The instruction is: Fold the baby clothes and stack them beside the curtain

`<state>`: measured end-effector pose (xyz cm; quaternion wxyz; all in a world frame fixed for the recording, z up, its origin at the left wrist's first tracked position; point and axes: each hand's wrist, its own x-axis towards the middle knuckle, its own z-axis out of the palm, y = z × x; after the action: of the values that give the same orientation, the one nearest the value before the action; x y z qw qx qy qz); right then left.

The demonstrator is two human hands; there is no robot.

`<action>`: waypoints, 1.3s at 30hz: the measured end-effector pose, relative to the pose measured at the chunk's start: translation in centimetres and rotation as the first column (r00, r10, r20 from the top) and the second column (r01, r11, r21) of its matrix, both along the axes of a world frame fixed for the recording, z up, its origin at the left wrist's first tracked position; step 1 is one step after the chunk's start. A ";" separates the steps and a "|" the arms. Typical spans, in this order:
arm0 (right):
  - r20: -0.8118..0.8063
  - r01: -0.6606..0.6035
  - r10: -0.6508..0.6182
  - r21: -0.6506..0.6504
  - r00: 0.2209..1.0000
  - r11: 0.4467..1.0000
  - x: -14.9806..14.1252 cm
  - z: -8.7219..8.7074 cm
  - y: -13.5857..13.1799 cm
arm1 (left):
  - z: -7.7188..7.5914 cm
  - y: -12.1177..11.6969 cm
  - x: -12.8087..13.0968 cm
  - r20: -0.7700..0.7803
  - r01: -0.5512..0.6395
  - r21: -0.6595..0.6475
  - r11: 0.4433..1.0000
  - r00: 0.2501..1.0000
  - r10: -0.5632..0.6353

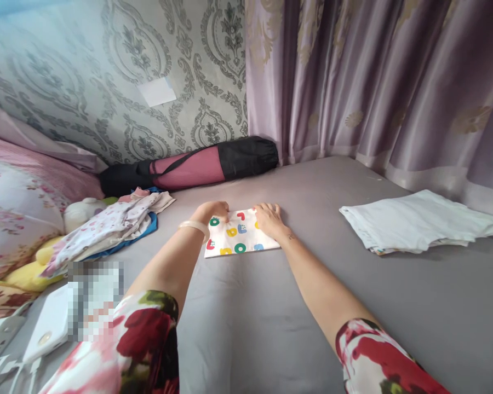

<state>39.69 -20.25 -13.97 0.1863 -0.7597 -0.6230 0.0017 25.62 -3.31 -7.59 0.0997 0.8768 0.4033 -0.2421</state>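
Observation:
A white folded cloth (246, 239) printed with red, yellow, green and blue letter shapes lies flat on the grey bed sheet (238, 306). At its far left corner is my left hand (214, 210), wearing a pale bangle; the fingers are curled and the thumb presses down on the fabric. My right hand (270, 221) rests over the far right corner, palm down with its fingers apart. The fingertips of my left hand are partly hidden. Whether the cloth is a garment I cannot tell.
To the right sits a stack of folded white cloths (419, 221). Folded clothes (107, 224), plush toys (84, 212), a white device (51, 323) and a power strip (2, 334) are at left. A pink-and-black long bag (189, 167) lies along the wall.

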 end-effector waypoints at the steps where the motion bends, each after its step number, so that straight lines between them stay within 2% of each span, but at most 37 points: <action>1: -0.009 -0.002 0.002 0.000 1.000 1.000 0.0 0.1 0.0 | 0.1 -0.3 -0.1 0.009 0.009 0.014 1.000 1.000 -0.010; 6: -0.062 -0.008 0.008 0.000 0.998 1.000 0.1 0.6 0.1 | 1.3 -3.0 -1.3 0.097 0.077 0.117 0.990 0.991 -0.089; 11: -0.112 -0.028 0.029 0.009 0.993 1.000 0.6 2.1 0.0 | 4.4 -5.6 -3.2 0.239 0.155 0.185 0.970 0.951 -0.197; 14: -0.171 -0.046 0.042 -0.019 0.984 0.999 1.4 3.4 -0.1 | 6.4 -6.2 -4.3 0.352 0.167 0.158 0.973 0.911 -0.214; 17: -0.259 -0.087 0.077 -0.030 0.963 0.996 2.4 5.3 -0.6 | 7.7 -6.0 -5.3 0.517 0.141 0.026 0.990 0.845 -0.134; 20: -0.333 -0.132 0.139 0.042 0.933 0.990 3.1 7.4 -1.3 | 8.3 -5.5 -6.0 0.628 0.055 -0.066 0.996 0.778 -0.002; 22: -0.295 -0.115 0.158 0.158 0.942 0.981 3.3 8.7 -1.8 | 8.5 -5.3 -6.3 0.710 -0.030 -0.003 1.000 0.704 0.023; 25: -0.138 -0.045 0.093 0.317 0.986 0.947 3.1 10.3 -2.3 | 8.4 -5.4 -6.4 0.834 -0.103 0.166 0.981 0.545 -0.084; 27: -0.044 -0.036 0.054 0.331 0.998 0.943 2.8 10.7 -2.6 | 7.8 -5.7 -6.4 0.856 -0.101 0.247 0.964 0.489 -0.168; 28: -0.011 -0.047 0.053 0.304 0.999 0.952 2.7 10.7 -2.6 | 7.1 -5.9 -6.5 0.853 -0.097 0.268 0.958 0.487 -0.189; 30: 0.016 -0.088 0.087 0.193 0.996 0.977 2.6 10.2 -2.6 | 5.2 -6.4 -6.6 0.832 -0.092 0.268 0.959 0.524 -0.183; 32: -0.008 -0.139 0.139 0.014 0.990 0.990 2.5 9.4 -2.5 | 2.5 -6.9 -6.9 0.800 -0.079 0.219 0.973 0.584 -0.133; 34: -0.068 -0.183 0.173 -0.199 0.983 0.963 2.4 8.7 -2.5 | -0.5 -7.4 -7.5 0.759 -0.051 0.166 0.985 0.644 -0.095; 36: -0.125 -0.202 0.167 -0.374 0.978 0.905 2.3 8.1 -2.4 | -3.0 -7.9 -8.1 0.743 -0.038 0.147 0.988 0.664 -0.085; 39: -0.170 -0.208 0.142 -0.487 0.975 0.848 2.1 7.5 -2.3 | -4.9 -8.5 -9.1 0.731 0.014 0.136 0.991 0.673 -0.110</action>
<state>41.78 -22.51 -6.47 0.0208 -0.7202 -0.6546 0.2289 16.49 -11.84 -12.53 0.1930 0.9175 0.3125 0.1527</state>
